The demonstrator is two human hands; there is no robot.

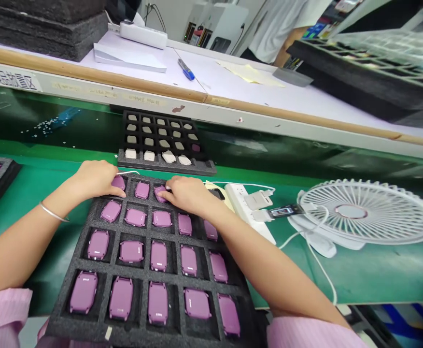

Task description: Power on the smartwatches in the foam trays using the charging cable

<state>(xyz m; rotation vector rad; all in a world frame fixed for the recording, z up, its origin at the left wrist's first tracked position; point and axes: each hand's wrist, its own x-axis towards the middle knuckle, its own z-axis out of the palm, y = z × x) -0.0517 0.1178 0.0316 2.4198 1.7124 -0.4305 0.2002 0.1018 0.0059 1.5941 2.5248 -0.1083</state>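
A black foam tray (105, 256) tilts in front of me, with purple watch bodies in its compartments, straps absent. At its far left corner, my left hand (97, 180) is closed around a purple watch body (119, 182), thumb on the near side. My right hand (190, 193) pinches another watch body (160, 194) in the far row, which sits askew in its compartment. Between the two hands lies a watch body (142, 190) that neither touches. A white cable (128, 172) runs out by my left fingers. My fingertips are partly hidden.
Behind stands a second foam tray (168, 167) with pale pieces. To the right are a power strip (249, 212) with plugged-in chargers and a white fan (367, 212) with trailing cables. Another tray (1, 183) sits left. A shelf (211, 94) crosses behind; a person (280, 29) stands beyond.
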